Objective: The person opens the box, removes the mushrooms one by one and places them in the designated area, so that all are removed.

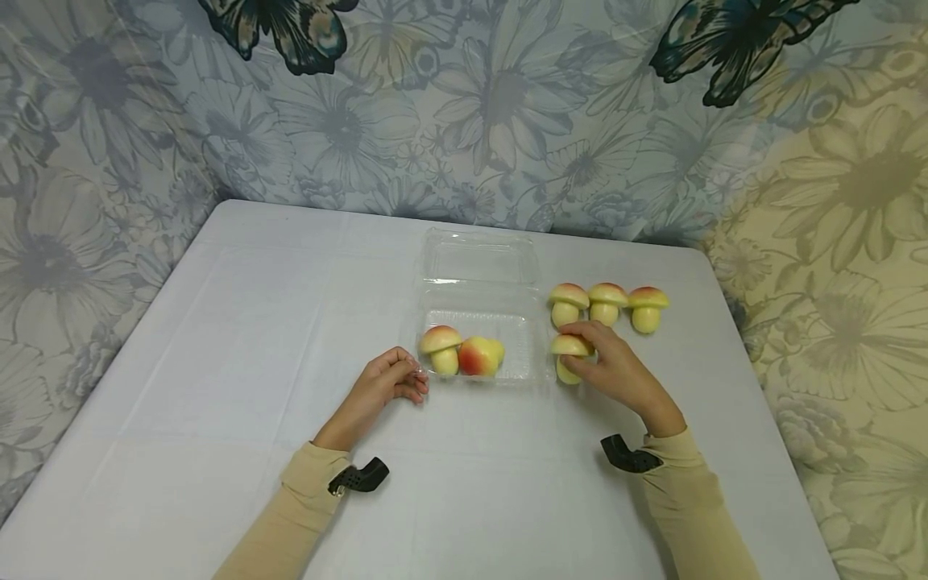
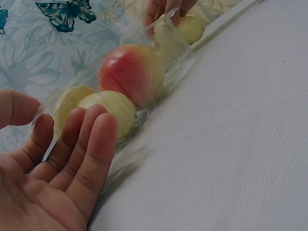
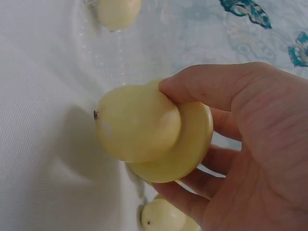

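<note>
A clear plastic container [image 1: 522, 342] with its lid laid back stands mid-table. Inside are two toy mushrooms: one upright mushroom [image 1: 441, 348] on the left, and beside it a tipped mushroom [image 1: 478, 356] showing its red-and-yellow cap. My left hand [image 1: 387, 380] pinches the container's front left edge between thumb and index finger, the other fingers extended beside the wall. With thumb and fingers around its cap, my right hand [image 1: 616, 366] grips another yellow mushroom [image 3: 137, 125] just right of the container. Its stem points toward the table's front side.
Behind my right hand, a row of three mushrooms holds a left mushroom [image 1: 568, 304], a middle mushroom [image 1: 606, 302] and a right mushroom [image 1: 647, 309]. The open lid [image 1: 478, 258] lies toward the back. A flowered wall [image 1: 464, 121] borders the white table [image 1: 217, 338].
</note>
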A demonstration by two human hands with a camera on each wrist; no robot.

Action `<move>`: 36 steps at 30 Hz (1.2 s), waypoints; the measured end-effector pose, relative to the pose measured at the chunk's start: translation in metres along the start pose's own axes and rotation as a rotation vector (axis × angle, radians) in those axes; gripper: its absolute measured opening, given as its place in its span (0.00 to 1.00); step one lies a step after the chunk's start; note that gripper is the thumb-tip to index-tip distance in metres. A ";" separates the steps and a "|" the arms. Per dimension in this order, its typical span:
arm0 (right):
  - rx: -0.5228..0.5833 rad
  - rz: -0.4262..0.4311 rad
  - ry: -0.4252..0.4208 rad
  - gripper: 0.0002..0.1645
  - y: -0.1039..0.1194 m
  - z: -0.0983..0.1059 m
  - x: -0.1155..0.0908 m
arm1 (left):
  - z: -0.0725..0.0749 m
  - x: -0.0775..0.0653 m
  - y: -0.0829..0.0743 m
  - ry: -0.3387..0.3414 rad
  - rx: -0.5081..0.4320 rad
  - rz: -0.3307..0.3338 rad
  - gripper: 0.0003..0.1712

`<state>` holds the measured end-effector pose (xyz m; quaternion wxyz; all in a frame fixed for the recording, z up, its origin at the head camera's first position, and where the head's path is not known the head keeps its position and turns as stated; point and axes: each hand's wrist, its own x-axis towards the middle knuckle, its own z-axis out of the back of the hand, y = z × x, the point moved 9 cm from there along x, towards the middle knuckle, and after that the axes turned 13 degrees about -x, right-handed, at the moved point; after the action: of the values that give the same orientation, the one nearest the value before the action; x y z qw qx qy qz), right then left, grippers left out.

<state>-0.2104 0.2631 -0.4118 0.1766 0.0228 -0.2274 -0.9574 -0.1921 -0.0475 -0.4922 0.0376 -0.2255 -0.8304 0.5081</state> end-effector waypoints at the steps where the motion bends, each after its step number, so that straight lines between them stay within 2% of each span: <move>1: -0.005 -0.001 -0.002 0.25 0.000 0.000 0.000 | 0.000 0.000 0.000 0.001 0.000 0.000 0.09; 19: 0.001 -0.006 -0.016 0.26 -0.003 -0.002 -0.001 | 0.001 0.000 0.000 -0.012 0.001 0.010 0.09; 27: 0.006 -0.037 0.010 0.26 -0.007 -0.006 0.000 | 0.001 0.000 0.001 -0.015 -0.001 0.018 0.08; 36: 0.029 -0.031 0.024 0.27 -0.008 -0.008 0.001 | 0.001 0.000 0.001 -0.014 0.000 0.014 0.08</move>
<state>-0.2127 0.2658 -0.4225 0.1643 0.0404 -0.2385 -0.9563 -0.1924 -0.0477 -0.4932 0.0284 -0.2278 -0.8289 0.5101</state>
